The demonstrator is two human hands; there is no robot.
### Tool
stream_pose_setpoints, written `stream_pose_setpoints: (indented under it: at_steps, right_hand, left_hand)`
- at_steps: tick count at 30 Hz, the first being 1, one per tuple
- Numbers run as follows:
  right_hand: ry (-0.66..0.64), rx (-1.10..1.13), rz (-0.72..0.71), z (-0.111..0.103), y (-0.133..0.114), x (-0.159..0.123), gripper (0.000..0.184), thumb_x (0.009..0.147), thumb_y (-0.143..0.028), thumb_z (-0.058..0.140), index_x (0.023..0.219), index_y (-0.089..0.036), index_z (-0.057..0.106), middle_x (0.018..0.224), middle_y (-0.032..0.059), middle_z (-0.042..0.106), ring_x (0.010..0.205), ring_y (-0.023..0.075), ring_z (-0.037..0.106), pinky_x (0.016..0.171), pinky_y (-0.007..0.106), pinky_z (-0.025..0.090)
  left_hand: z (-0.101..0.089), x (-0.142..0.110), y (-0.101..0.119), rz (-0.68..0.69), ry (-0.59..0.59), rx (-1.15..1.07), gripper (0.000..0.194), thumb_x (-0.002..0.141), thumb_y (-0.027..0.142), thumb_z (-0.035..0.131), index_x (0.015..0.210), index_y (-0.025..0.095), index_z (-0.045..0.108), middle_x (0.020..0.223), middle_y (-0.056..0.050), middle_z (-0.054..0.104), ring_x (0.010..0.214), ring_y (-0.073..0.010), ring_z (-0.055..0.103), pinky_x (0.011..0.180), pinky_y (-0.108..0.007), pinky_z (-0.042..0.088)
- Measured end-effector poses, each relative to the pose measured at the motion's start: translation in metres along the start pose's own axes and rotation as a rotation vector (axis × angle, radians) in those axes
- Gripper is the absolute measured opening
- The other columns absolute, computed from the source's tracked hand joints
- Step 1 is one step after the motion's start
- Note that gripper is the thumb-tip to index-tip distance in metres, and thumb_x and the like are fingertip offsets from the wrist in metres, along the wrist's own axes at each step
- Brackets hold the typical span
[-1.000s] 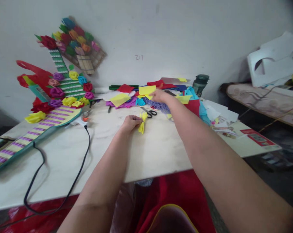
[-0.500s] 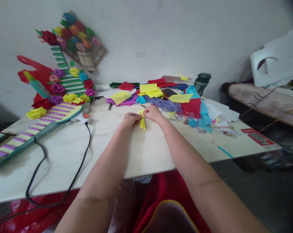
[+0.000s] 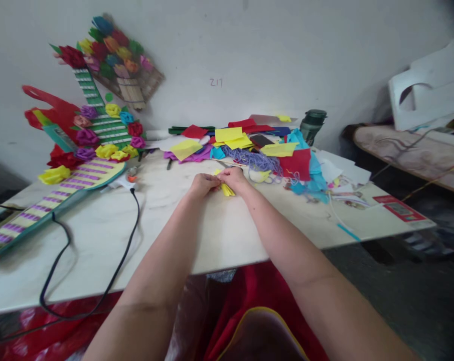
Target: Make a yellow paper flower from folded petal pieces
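Between my fingers is a small bundle of folded yellow paper [image 3: 227, 190], pinched at its middle, with a fanned end pointing toward me. My left hand [image 3: 204, 184] grips it from the left, fingers closed. From the right, my right hand [image 3: 233, 178] pinches it too, and the two hands touch. Fingers cover the middle of the bundle. Just beyond my hands lie a tangle of purple yarn [image 3: 262, 160] and scissors [image 3: 223, 164], partly hidden. Yellow paper sheets [image 3: 229, 134] rest on the pile of coloured paper behind.
To the left stands a board decorated with paper flowers [image 3: 114, 125], beside a glue gun [image 3: 131, 176] and a black cable [image 3: 134, 225]. A dark green bottle [image 3: 313, 125] stands at the back right. Paper scraps [image 3: 347, 193] lie on the right of the white table [image 3: 230, 235].
The yellow paper bundle has turned, its near end swinging to the right. My right hand has shifted slightly left and lower over it; my left hand stays closed on it.
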State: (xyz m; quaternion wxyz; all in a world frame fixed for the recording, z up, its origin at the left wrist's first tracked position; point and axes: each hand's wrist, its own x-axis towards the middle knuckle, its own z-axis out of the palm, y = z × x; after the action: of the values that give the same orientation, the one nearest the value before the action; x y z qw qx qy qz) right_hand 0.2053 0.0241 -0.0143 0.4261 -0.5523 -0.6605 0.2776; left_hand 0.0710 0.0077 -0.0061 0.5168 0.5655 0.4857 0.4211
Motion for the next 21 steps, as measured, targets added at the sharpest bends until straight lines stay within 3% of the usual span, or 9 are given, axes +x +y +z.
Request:
stream_pose_setpoints:
  at_steps: [5,10,15,19,21]
  right_hand:
    - [0.012,0.121,0.024,0.000,-0.001,-0.003,0.010,0.067,-0.020,0.059,0.063,-0.014,0.066,0.060,-0.0014,0.060,0.061,0.0110,0.054,0.060,0.022,0.043]
    - [-0.017,0.372,0.128,-0.002,-0.015,-0.013,0.007,0.067,-0.020,0.058,0.063,-0.014,0.059,0.050,-0.0057,0.050,0.049,0.0069,0.045,0.053,0.020,0.040]
    - [-0.032,0.453,0.202,-0.005,-0.027,-0.019,0.010,0.070,-0.015,0.056,0.060,-0.014,0.054,0.043,-0.0077,0.043,0.041,0.0048,0.038,0.047,0.018,0.036]
    - [-0.028,0.502,0.230,-0.005,-0.029,-0.018,0.010,0.073,-0.015,0.056,0.063,-0.013,0.056,0.049,-0.0054,0.050,0.038,0.0035,0.034,0.040,0.018,0.031]
    - [-0.035,0.533,0.171,-0.006,-0.027,-0.015,0.008,0.075,-0.018,0.056,0.074,-0.013,0.062,0.059,-0.0031,0.058,0.039,0.0027,0.033,0.040,0.017,0.030]
  left_hand:
    - [0.000,0.001,0.000,-0.010,-0.001,-0.012,0.019,0.053,0.022,0.077,0.058,0.010,0.063,0.048,0.000,0.058,0.045,-0.0078,0.051,0.051,-0.021,0.041]
    - [0.000,0.002,-0.001,-0.016,-0.005,-0.020,0.017,0.057,0.021,0.075,0.057,0.010,0.062,0.046,0.000,0.057,0.044,-0.0083,0.051,0.051,-0.022,0.041]
    - [0.001,0.002,-0.001,-0.019,-0.002,-0.006,0.013,0.060,0.016,0.072,0.056,0.010,0.061,0.045,0.001,0.056,0.042,-0.0076,0.049,0.050,-0.021,0.041]
    - [0.001,0.002,0.000,-0.013,-0.024,0.033,0.011,0.061,0.012,0.069,0.056,0.010,0.060,0.045,0.000,0.055,0.042,-0.0072,0.048,0.048,-0.021,0.039]
    - [0.000,0.002,0.001,-0.012,-0.047,0.057,0.009,0.063,0.011,0.068,0.057,0.010,0.061,0.046,0.000,0.056,0.041,-0.0070,0.047,0.047,-0.020,0.038]
